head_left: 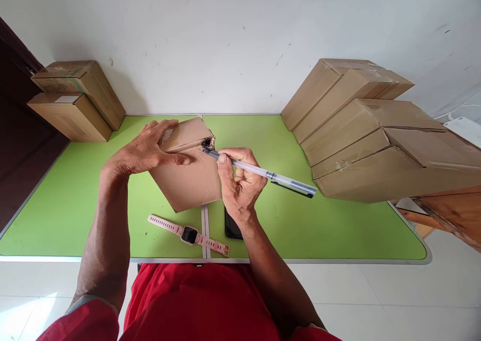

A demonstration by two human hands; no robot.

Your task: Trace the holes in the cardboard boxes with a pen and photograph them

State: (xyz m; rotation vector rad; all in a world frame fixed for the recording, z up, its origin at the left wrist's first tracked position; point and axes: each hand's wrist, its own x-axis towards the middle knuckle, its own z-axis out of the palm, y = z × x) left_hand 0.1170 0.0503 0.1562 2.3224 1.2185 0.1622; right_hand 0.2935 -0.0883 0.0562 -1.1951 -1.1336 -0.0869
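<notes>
A small cardboard box (188,178) stands tilted on the green table, a dark ragged hole (207,143) torn in its upper right corner. My left hand (152,148) grips the box's upper left side, thumb lying across the face and fingers over the far edge. Between the thumb and fingers of my right hand (242,180) is a gel pen (259,170) with a clear barrel and a black clip. Its dark end points left and meets the box just below the hole. The capped end sticks out to the right.
A pink smartwatch (189,235) lies near the table's front edge, beside a black phone (232,224) partly hidden by my right wrist. Several cardboard boxes (361,145) stand at the right; two more boxes (75,113) are at the back left. A wall rises behind the table (319,235).
</notes>
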